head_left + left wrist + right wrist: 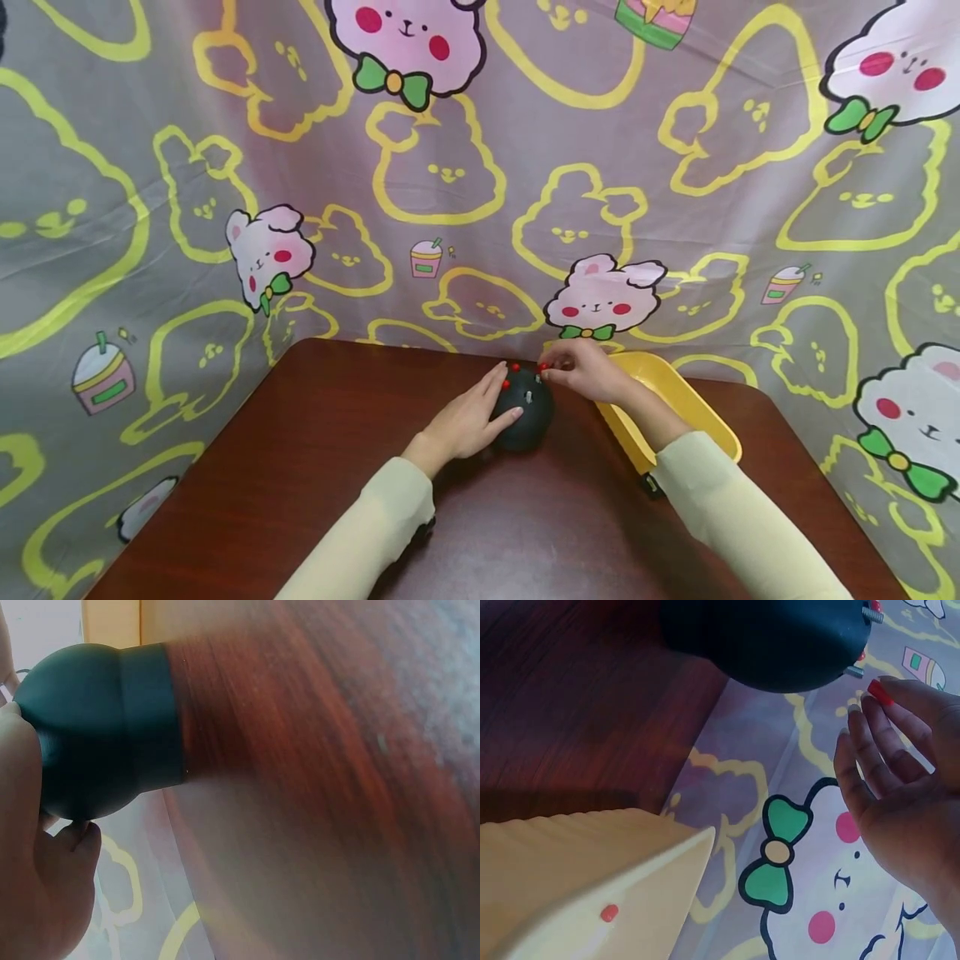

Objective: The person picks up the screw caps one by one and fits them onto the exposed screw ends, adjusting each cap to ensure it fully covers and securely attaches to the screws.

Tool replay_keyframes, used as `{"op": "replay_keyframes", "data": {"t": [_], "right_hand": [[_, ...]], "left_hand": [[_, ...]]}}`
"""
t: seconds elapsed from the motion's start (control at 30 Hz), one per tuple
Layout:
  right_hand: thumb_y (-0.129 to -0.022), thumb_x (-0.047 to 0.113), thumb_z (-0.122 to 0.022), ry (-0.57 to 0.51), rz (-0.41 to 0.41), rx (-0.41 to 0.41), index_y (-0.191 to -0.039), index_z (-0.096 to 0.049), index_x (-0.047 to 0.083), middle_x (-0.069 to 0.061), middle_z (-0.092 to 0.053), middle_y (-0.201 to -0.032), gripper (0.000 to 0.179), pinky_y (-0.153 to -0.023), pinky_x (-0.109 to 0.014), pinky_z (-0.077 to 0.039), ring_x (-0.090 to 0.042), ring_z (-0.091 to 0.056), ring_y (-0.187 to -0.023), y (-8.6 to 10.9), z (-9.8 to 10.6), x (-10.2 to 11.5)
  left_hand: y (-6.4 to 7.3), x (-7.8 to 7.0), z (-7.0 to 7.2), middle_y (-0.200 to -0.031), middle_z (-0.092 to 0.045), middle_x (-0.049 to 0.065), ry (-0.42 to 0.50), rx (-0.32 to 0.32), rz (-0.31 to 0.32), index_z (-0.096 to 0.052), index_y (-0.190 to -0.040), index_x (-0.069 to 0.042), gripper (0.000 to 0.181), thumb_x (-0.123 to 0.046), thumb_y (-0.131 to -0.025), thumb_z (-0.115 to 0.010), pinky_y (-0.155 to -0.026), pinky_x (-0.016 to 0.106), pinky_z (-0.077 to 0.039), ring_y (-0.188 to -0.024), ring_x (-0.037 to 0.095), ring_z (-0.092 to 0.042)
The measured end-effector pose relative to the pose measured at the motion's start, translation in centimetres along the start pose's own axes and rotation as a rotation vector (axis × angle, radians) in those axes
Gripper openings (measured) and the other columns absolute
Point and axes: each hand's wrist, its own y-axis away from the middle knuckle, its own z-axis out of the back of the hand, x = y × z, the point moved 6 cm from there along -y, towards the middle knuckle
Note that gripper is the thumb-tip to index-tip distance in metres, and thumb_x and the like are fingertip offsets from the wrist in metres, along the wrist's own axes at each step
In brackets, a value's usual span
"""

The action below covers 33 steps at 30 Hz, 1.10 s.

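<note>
Soft, fairly even light fills the head view, where the patterned fabric [472, 250] stretches toward the edges in wide-angle distortion, while the glossy tabletop [375, 408] carries a pale, grainy glare at six o'clock and a soft, dark shadow at five. The left wrist view is hazier, blown out white at ten o'clock, with bluish glare and smeared wood grain at two and the left hand [49, 862] in shade at eight. Dim and cool, the right wrist view sinks into near-black at ten o'clock, with the tray [585, 844] paler at eight.
</note>
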Motion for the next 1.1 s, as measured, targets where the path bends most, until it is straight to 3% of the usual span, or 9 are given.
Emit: {"op": "replay_keyframes", "data": {"t": [0.37, 0.87, 1.1], "right_hand": [[-0.091, 0.009, -0.076, 0.021, 0.050, 0.021, -0.106, -0.078, 0.005, 0.002, -0.069, -0.087, 0.016, -0.070, -0.030, -0.055, -0.015, -0.061, -0.077, -0.2, -0.9, 0.0], [-0.093, 0.007, -0.073, 0.015, 0.026, 0.075, -0.113, -0.077, 0.003, -0.003, -0.072, -0.096, 0.021, -0.073, -0.030, -0.056, -0.017, -0.062, -0.081, 0.1, -1.2, 0.0], [-0.094, 0.009, -0.072, 0.035, -0.014, 0.101, -0.118, -0.075, 0.004, -0.002, -0.071, -0.099, 0.025, -0.081, -0.033, -0.057, -0.018, -0.064, -0.087, 0.7, -1.3, -0.2]], "left_hand": [[-0.1, 0.0, -0.1, -0.172, -0.013, 0.002, 0.012, -0.009, -0.008, -0.013, -0.166, -0.011, 0.091, -0.073, -0.101, -0.033, -0.120, 0.039, -0.031, -0.152, 0.019, -0.030], [-0.1, 0.0, 0.1, -0.172, -0.012, 0.001, 0.017, 0.000, -0.004, -0.009, -0.166, -0.014, 0.091, -0.073, -0.101, -0.032, -0.121, 0.039, -0.031, -0.152, 0.019, -0.029], [0.0, -0.1, -0.1, -0.172, -0.012, 0.001, 0.025, 0.000, 0.000, -0.008, -0.166, -0.014, 0.091, -0.073, -0.100, -0.032, -0.120, 0.039, -0.031, -0.152, 0.019, -0.029]]}}
